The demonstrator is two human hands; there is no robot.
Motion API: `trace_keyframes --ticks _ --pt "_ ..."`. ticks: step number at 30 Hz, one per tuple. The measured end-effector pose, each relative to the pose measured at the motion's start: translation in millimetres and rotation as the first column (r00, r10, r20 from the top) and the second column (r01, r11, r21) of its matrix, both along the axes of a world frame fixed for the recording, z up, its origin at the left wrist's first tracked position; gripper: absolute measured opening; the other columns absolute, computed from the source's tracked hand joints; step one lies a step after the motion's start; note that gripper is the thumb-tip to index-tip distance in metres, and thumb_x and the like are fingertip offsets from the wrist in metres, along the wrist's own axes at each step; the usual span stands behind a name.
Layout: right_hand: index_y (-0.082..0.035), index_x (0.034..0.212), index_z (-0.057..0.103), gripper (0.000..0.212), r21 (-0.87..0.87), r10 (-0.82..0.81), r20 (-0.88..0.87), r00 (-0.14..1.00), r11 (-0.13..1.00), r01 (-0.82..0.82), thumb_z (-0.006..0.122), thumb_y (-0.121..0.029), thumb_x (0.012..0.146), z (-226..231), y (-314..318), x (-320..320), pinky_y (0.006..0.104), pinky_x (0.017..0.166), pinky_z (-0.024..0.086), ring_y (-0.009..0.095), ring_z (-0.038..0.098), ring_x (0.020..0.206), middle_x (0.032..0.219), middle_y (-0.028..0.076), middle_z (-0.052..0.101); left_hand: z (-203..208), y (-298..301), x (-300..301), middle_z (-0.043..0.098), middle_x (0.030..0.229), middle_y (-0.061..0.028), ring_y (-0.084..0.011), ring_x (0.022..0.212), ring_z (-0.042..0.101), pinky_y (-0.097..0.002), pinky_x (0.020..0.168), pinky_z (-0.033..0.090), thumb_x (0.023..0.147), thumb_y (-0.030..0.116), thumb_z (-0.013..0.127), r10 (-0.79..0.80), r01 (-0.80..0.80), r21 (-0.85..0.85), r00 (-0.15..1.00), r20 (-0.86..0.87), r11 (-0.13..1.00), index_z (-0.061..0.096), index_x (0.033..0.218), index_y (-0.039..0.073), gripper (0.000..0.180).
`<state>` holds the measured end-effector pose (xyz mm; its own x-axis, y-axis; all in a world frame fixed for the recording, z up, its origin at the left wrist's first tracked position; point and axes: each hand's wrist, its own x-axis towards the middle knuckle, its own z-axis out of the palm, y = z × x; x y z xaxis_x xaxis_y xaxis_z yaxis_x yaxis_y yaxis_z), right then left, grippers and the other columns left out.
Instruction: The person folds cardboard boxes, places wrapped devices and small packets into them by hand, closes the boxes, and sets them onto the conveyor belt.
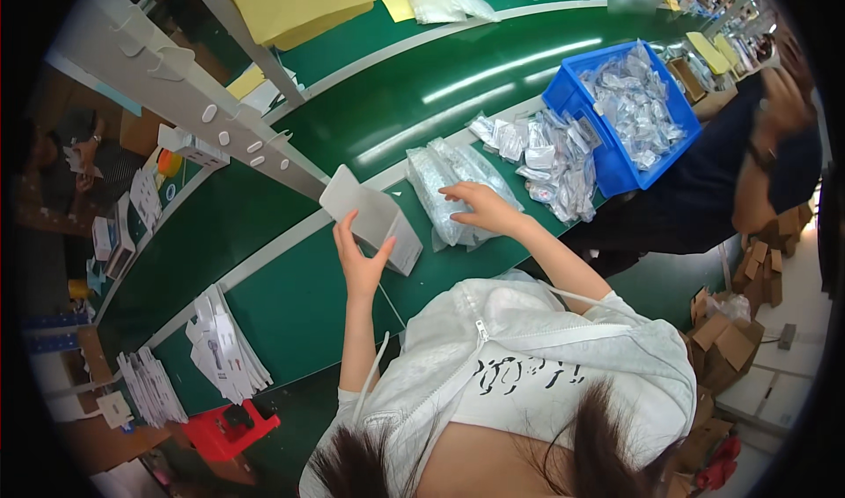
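A white carton [380, 218] with its lid flap raised stands on the green bench in front of me. My left hand [359, 256] grips its near side, thumb on one face and fingers on the other. My right hand [482, 209] is over clear plastic bubble bags [431, 186] beside the carton, its fingers apart and slightly bent, with nothing seen held in them. Just to the right lies a heap of small clear bags [550, 159] with white items inside.
A blue bin [607, 142] full of small clear packets stands at the right, near another person [695, 181]. Flat printed cartons [224, 348] lie at the left. A grey metal post [255, 142] rises at the bench's far edge. Cardboard boxes [731, 340] sit on the floor.
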<state>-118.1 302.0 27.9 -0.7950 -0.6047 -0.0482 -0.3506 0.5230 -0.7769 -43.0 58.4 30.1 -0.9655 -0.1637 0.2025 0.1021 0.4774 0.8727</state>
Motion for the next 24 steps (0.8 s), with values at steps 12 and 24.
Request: trace_keyframes --ticks 12,24 --pt "-0.002 0.095 0.056 0.031 0.345 -0.364 -0.343 0.866 0.808 0.477 0.058 -0.024 0.073 -23.4 7.4 -34.6 0.0386 0.072 0.045 0.031 0.055 0.083 0.095 0.016 0.057 -13.0 -3.1 -0.8 0.031 0.123 -0.0159 -0.0338 0.109 0.039 -0.0385 0.091 0.034 0.064 0.014 0.070 0.039 -0.037 -0.083 0.999 0.024 0.996 0.037 0.121 0.011 0.066" --pt "0.000 0.090 0.055 0.030 0.392 -0.418 -0.178 0.891 0.800 0.454 0.049 -0.027 0.081 -40.5 5.4 -50.6 0.0435 0.067 0.045 0.038 0.056 0.077 0.080 0.021 0.059 -15.1 7.5 -5.5 0.029 0.125 -0.0159 -0.0347 0.109 0.039 -0.0385 0.088 0.037 0.064 0.016 0.070 -0.065 0.069 -0.125 0.997 0.034 0.990 0.037 0.120 0.012 0.065"
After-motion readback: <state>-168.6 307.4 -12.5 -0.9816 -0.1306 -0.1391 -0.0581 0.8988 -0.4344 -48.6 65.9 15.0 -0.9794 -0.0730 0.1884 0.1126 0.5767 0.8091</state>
